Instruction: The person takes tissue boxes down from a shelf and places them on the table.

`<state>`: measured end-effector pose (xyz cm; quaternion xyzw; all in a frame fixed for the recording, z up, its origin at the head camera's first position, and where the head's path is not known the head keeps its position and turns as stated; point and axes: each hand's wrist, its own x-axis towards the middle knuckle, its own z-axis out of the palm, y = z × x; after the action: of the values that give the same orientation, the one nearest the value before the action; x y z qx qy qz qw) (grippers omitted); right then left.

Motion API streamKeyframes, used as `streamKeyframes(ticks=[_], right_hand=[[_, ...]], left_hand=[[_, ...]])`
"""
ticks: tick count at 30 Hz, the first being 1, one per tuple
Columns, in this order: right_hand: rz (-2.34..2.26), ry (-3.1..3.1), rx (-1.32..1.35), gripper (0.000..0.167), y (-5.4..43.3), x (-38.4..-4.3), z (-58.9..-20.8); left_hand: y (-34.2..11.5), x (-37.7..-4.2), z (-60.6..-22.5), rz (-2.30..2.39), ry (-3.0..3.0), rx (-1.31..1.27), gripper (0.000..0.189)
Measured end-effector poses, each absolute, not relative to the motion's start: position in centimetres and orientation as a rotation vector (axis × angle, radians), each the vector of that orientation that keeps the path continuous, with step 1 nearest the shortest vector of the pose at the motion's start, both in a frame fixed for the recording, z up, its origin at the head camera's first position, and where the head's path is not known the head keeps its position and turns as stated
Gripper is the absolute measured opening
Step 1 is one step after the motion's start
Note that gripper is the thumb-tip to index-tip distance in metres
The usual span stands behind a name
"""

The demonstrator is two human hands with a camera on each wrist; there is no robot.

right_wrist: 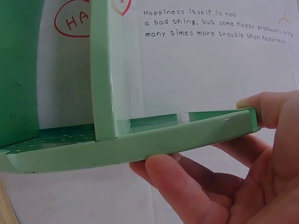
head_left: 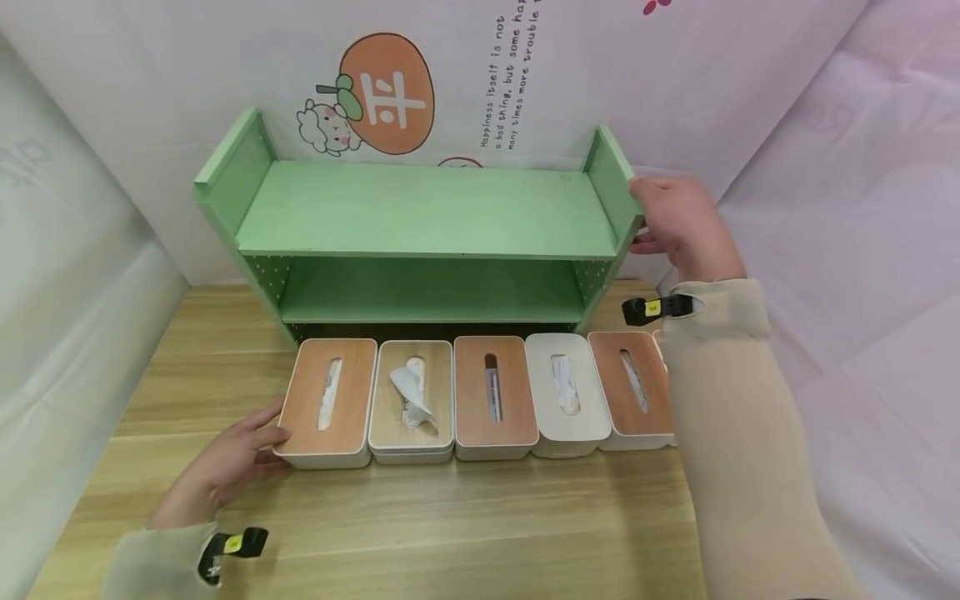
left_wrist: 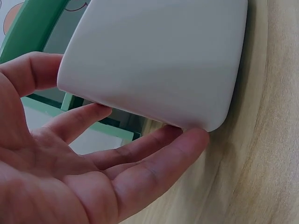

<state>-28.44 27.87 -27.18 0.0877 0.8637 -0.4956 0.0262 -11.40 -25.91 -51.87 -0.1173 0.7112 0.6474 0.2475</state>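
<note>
At the left end of a row, a tissue box with a brown wood-look lid (head_left: 307, 392) and a white body (left_wrist: 154, 60) has my left hand (head_left: 232, 458) at its side. The fingertips (left_wrist: 187, 140) touch the white wall along its edge, with the hand not wrapped around the box. Behind the row stands a green two-tier shelf (head_left: 435, 208). My right hand (head_left: 678, 221) grips the upper part of its right side panel (right_wrist: 196, 133), with the thumb on one face and the other fingers on the opposite face.
Several more tissue boxes stand side by side against the shelf's front: a light wood-look one (head_left: 435, 375), a brown one (head_left: 517, 392), a cream one (head_left: 585, 417) and another brown one (head_left: 652, 383). The right sleeve covers the row's end. White printed cloth (head_left: 562, 75) hangs behind the wooden table (head_left: 450, 533).
</note>
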Motion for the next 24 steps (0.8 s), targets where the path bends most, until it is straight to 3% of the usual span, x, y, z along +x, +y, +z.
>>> streamKeyframes(ticks=[24], right_hand=[[-1.520, 2.633, 0.275, 0.058, 28.04, -28.21, -27.03]], left_hand=[[-25.59, -10.85, -51.17, 1.797, 1.909, -0.352, 0.069]])
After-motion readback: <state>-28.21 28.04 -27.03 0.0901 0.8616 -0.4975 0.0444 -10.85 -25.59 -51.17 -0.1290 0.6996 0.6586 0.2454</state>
